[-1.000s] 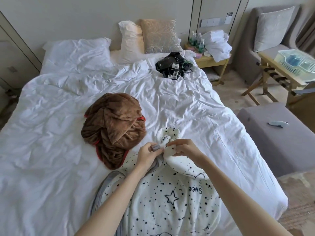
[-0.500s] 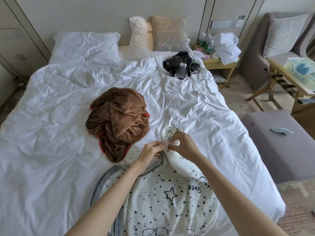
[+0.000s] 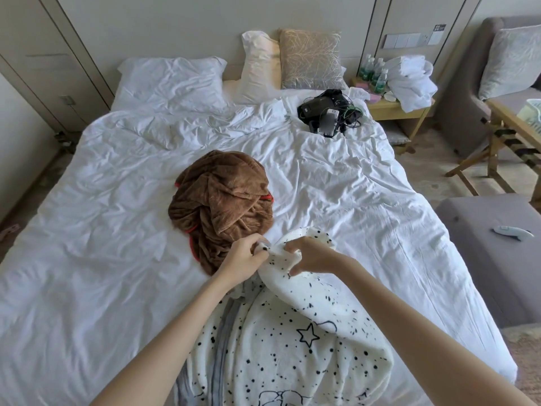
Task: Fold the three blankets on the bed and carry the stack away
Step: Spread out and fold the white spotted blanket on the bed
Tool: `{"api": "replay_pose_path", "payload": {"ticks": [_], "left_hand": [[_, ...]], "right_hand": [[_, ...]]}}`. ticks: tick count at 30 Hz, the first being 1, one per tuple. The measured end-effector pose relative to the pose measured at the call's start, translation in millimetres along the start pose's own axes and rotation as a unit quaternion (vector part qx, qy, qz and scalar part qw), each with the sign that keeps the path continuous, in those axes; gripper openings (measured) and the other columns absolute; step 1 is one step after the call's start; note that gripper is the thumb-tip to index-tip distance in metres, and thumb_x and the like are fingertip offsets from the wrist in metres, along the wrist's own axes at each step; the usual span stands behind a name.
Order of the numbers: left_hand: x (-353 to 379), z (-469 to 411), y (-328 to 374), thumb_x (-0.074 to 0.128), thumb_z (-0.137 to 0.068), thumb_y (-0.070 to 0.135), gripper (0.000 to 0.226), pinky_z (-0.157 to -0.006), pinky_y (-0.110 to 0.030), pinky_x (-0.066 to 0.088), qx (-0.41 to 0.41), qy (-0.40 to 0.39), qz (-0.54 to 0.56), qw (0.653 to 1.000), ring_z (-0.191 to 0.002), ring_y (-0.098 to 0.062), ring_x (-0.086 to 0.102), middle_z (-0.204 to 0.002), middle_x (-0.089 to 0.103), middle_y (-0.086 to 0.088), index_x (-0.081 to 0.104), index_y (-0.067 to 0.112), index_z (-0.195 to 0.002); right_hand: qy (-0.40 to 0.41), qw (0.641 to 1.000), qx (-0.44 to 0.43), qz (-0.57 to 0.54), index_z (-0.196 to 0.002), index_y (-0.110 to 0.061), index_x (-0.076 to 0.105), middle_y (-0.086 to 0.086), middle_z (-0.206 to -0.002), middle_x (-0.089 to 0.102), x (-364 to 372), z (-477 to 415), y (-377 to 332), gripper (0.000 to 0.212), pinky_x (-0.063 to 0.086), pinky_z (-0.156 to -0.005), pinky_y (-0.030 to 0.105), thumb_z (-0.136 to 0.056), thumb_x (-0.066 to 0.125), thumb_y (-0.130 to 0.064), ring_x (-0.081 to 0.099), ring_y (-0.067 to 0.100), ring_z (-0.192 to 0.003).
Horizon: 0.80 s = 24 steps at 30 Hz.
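Both hands (image 3: 243, 259) (image 3: 314, 256) — pinching spotted blanket (image 3: 292, 347).

A brown blanket (image 3: 222, 206) with red trim lies heaped in the middle of the bed (image 3: 102, 259). Just beside it, a white blanket (image 3: 292, 347) with black dots and stars lies rumpled over a grey blanket (image 3: 219, 356), its far corner pinched by the left hand (image 3: 243, 259) and right hand (image 3: 313, 256).
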<state>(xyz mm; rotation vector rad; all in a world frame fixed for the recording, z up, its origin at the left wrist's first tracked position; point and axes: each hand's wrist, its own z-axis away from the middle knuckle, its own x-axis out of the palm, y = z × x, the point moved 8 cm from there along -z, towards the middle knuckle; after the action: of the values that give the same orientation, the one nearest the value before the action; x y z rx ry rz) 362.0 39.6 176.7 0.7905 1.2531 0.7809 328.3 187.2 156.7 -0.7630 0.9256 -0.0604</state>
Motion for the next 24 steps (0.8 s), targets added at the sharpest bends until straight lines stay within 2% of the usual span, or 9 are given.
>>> {"api": "replay_pose_path", "payload": {"ticks": [2,4,6,8,12,14,16,21,24], "left_hand": [[-13.2,6.9,-6.9,0.052,-0.083,0.016,0.017,-0.063,-0.018,0.039,0.0,0.013,-0.02,1.0,-0.072,-0.009,0.056,-0.076,0.061,-0.002,0.057,0.032,-0.085],[-24.6,15.4,-17.0,0.05,-0.087,0.006,0.023,-0.066,-0.029,0.038,-0.008,0.02,-0.035,0.999,-0.073,-0.022,0.053,-0.082,0.058,-0.025,0.056,0.027,-0.085],[-36.4,26.8,-29.7,0.048,-0.087,0.0,0.025,-0.064,-0.03,0.037,-0.02,0.033,-0.045,0.998,-0.069,-0.018,0.05,-0.075,0.056,-0.021,0.055,0.024,-0.085],[-48.1,39.8,-45.8,0.048,-0.086,-0.001,0.027,-0.057,-0.022,0.034,-0.032,0.053,-0.055,0.997,-0.058,-0.005,0.042,-0.061,0.049,0.005,0.054,0.026,-0.083],[-57.8,64.9,-78.2,0.046,-0.087,-0.003,0.032,-0.045,-0.015,0.029,-0.06,0.073,-0.069,0.993,-0.045,-0.005,0.036,-0.048,0.046,0.015,0.052,0.029,-0.084],[-58.1,74.6,-88.8,0.046,-0.087,-0.005,0.033,-0.044,-0.014,0.028,-0.068,0.084,-0.069,0.992,-0.044,-0.005,0.037,-0.048,0.048,0.018,0.051,0.028,-0.084],[-58.0,82.1,-97.2,0.046,-0.087,-0.007,0.033,-0.044,-0.013,0.03,-0.071,0.093,-0.072,0.99,-0.046,-0.003,0.042,-0.05,0.05,0.022,0.051,0.026,-0.083],[-49.1,97.5,-121.4,0.048,-0.087,-0.006,0.03,-0.045,-0.015,0.03,-0.106,0.077,-0.087,0.987,-0.046,-0.006,0.035,-0.051,0.039,0.009,0.052,0.024,-0.084],[-42.1,104.4,-127.1,0.049,-0.087,-0.005,0.033,-0.047,-0.014,0.033,-0.113,0.071,-0.093,0.987,-0.047,-0.004,0.04,-0.058,0.041,0.005,0.052,0.028,-0.084]], "right_hand": [[-0.024,0.999,-0.002,0.045,-0.1,-0.015,0.06,-0.001,-0.096,0.062,19.2,-1.8,1.8,0.035,0.046,-0.078,0.032,-0.072,0.081,-0.019,0.054,0.016,-0.085],[-0.039,0.995,-0.011,0.095,-0.079,-0.015,0.046,-0.004,-0.071,0.043,37.9,-1.0,2.3,0.032,0.032,-0.057,0.029,-0.072,0.077,-0.015,0.038,0.014,-0.064],[-0.039,0.986,-0.02,0.163,-0.095,-0.014,0.055,-0.004,-0.068,0.035,53.7,0.4,7.6,0.02,0.027,-0.052,0.029,-0.078,0.065,-0.008,0.041,0.018,-0.067],[-0.044,0.972,-0.008,0.23,-0.112,-0.021,0.058,-0.005,-0.067,0.036,69.1,4.6,23.7,0.033,0.032,-0.053,0.028,-0.083,0.054,-0.006,0.049,0.022,-0.073],[-0.034,0.96,0.049,0.272,-0.109,-0.014,0.063,-0.001,-0.101,0.064,94.6,17.9,69.2,0.02,0.046,-0.082,0.026,-0.091,0.056,-0.014,0.062,0.02,-0.097],[-0.023,0.954,0.063,0.292,-0.123,-0.017,0.061,-0.001,-0.12,0.061,107.2,24.5,89.6,0.03,0.044,-0.094,0.027,-0.095,0.053,-0.014,0.058,0.018,-0.11],[-0.012,0.947,0.098,0.305,-0.125,-0.019,0.059,0.002,-0.119,0.057,114.4,30.6,106.5,0.034,0.042,-0.095,0.029,-0.093,0.05,-0.01,0.055,0.018,-0.11],[0.06,0.953,0.223,0.196,-0.066,-0.01,0.052,0.005,-0.094,0.054,107.2,28.4,128.0,0.016,0.04,-0.073,0.031,-0.079,0.043,-0.014,0.055,0.023,-0.084],[0.098,0.944,0.246,0.196,-0.066,-0.009,0.049,0.008,-0.107,0.054,100.4,18.5,130.6,0.027,0.042,-0.072,0.033,-0.087,0.042,-0.024,0.054,0.025,-0.091]]}}
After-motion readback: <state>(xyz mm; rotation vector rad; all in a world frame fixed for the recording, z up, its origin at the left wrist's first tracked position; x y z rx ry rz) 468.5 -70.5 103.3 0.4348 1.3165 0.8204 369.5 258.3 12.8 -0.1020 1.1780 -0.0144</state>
